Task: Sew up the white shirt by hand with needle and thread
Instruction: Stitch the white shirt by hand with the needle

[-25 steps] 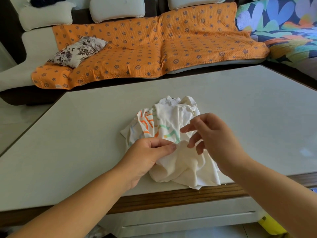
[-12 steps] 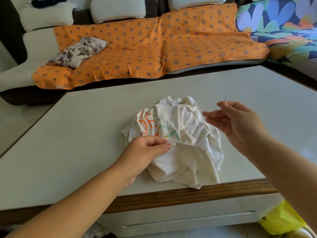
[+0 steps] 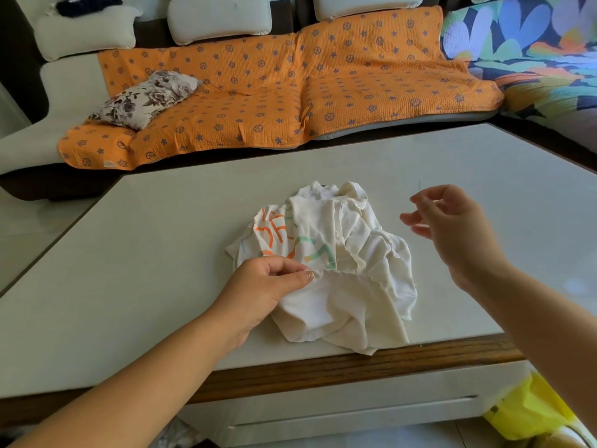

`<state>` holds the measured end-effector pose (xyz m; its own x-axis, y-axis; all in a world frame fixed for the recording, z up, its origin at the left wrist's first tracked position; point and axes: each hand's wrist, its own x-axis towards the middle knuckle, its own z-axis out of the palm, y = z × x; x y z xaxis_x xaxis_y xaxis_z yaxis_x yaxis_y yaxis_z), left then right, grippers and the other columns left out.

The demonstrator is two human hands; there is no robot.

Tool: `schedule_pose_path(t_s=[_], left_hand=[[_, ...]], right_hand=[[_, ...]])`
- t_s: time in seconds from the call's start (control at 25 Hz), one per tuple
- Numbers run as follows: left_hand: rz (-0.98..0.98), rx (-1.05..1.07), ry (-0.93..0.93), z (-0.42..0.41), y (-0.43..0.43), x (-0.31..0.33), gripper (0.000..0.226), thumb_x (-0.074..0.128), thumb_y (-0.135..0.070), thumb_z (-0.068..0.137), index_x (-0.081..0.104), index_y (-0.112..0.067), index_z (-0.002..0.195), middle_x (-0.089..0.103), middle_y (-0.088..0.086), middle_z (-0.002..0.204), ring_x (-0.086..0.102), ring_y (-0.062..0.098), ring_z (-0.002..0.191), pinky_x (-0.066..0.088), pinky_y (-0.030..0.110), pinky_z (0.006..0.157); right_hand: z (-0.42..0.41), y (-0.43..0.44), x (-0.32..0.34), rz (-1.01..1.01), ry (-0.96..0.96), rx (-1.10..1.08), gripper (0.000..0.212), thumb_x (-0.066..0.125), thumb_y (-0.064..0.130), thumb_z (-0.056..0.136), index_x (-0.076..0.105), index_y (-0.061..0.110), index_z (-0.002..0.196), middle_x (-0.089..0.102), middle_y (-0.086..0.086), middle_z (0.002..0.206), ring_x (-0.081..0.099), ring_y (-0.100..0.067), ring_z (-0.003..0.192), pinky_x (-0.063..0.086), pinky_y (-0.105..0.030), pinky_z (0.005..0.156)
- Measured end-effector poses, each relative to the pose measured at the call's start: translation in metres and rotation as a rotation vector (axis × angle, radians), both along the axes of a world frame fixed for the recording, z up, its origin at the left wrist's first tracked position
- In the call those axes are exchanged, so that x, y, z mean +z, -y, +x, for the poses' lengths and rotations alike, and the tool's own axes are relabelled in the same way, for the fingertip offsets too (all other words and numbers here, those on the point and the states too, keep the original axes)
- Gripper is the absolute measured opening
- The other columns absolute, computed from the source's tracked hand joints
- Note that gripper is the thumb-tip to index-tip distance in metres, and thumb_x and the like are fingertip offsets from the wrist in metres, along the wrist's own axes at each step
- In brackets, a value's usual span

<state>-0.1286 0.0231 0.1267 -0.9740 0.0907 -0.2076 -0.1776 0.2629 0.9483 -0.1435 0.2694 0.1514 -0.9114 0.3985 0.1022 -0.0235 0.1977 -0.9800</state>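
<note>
Where the white shirt lies bunched on the pale table, near its front edge, we note the left hand on the cloth's left side — thumb and forefinger pinching a fold beside a puckered seam. Orange and green print faces up. The right hand hangs in the air to the right of the shirt, clear of it, motion-blurred; fingers loosely curled, thumb and forefinger closed on a thin needle — only a faint sliver shows above the fingertips. We make out a short run of thread at the seam; its course to the needle we cannot tell. Behind the table, an orange-covered sofa with a floral cushion.
</note>
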Motion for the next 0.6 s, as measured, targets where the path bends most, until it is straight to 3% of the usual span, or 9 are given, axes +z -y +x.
schedule_pose_path(t_s=[0.12,0.2,0.32,0.4,0.48,0.6], left_hand=[[-0.003,-0.019,-0.002,0.002,-0.001,0.002,0.007,0.072,-0.025,0.084,0.078,-0.027,0.082,0.074,-0.013,0.084,0.064,0.005,0.089,0.048,0.025,0.082],[0.003,-0.026,-0.012,0.002,-0.001,0.004,0.014,0.068,-0.022,0.088,0.079,-0.028,0.081,0.074,-0.012,0.085,0.065,0.009,0.089,0.051,0.029,0.085],[-0.01,-0.057,-0.034,0.003,-0.001,0.006,0.018,0.067,-0.018,0.089,0.079,-0.029,0.081,0.075,-0.01,0.085,0.066,0.007,0.086,0.052,0.028,0.085],[-0.004,-0.097,-0.045,0.005,-0.001,0.007,0.015,0.068,-0.017,0.089,0.079,-0.027,0.084,0.076,-0.007,0.089,0.068,0.006,0.085,0.054,0.028,0.085],[-0.01,-0.108,-0.067,0.005,0.001,0.007,0.013,0.068,-0.018,0.089,0.078,-0.026,0.086,0.076,-0.006,0.089,0.068,0.005,0.086,0.054,0.025,0.083],[-0.127,-0.047,-0.187,0.001,0.002,0.006,0.011,0.068,-0.02,0.09,0.076,-0.027,0.088,0.075,-0.013,0.085,0.064,-0.006,0.081,0.047,0.009,0.072]], right_hand=[[0.02,0.026,0.011,-0.033,0.026,0.222,0.011,0.053,0.016,0.099,0.061,0.011,0.092,0.071,-0.007,0.081,0.071,-0.02,0.073,0.059,-0.03,0.062],[0.036,0.044,0.013,0.008,0.031,0.381,0.013,0.051,0.012,0.099,0.061,0.012,0.091,0.072,-0.007,0.082,0.07,-0.019,0.064,0.056,-0.031,0.053],[0.05,0.059,0.002,0.239,0.101,0.495,0.013,0.053,0.024,0.099,0.061,0.024,0.09,0.071,0.003,0.08,0.07,-0.016,0.059,0.058,-0.033,0.058],[0.05,0.061,-0.006,0.276,0.172,0.544,0.012,0.053,0.029,0.098,0.061,0.026,0.091,0.073,0.003,0.082,0.072,-0.017,0.063,0.059,-0.034,0.066],[0.045,0.058,-0.01,0.307,0.182,0.526,0.014,0.053,0.023,0.098,0.062,0.023,0.088,0.074,0.002,0.077,0.071,-0.01,0.066,0.055,-0.022,0.07],[0.04,0.056,-0.014,0.367,0.133,0.472,0.017,0.053,0.016,0.097,0.062,0.022,0.084,0.072,0.002,0.069,0.067,-0.002,0.063,0.048,-0.007,0.064]])
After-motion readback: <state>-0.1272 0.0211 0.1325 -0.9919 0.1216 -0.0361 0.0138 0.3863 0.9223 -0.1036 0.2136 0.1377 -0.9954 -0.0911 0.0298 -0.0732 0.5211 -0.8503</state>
